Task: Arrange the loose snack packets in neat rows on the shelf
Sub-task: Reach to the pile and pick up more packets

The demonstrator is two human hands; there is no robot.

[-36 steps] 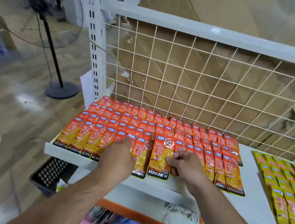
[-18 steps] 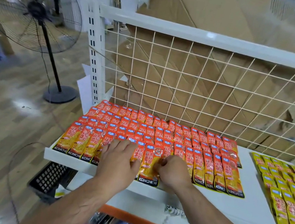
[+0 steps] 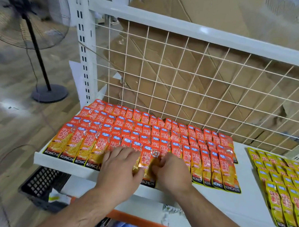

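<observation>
left hand (image 3: 122,163) flat on orange packets (image 3: 161,130) | right hand (image 3: 172,172) pinches front packet (image 3: 148,160)

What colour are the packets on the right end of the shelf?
The yellow packets carry red lettering; the head view, the only one, shows them.

There are two hands at 6 o'clock: one left hand (image 3: 121,164) and one right hand (image 3: 172,171). The orange packets (image 3: 161,133) lie in at least four overlapping rows, too many and too overlapped for an exact total. In the front row, four show at 9 o'clock of the hands, at least four at 3 o'clock, and one between them. The yellow packets (image 3: 286,186) at 4 o'clock form one more group, cut off by the edge and uncountable. One shelf (image 3: 246,206) carries both groups. There is one standing fan (image 3: 23,1) at 10 o'clock and one black crate (image 3: 42,183) at 7 o'clock.
</observation>
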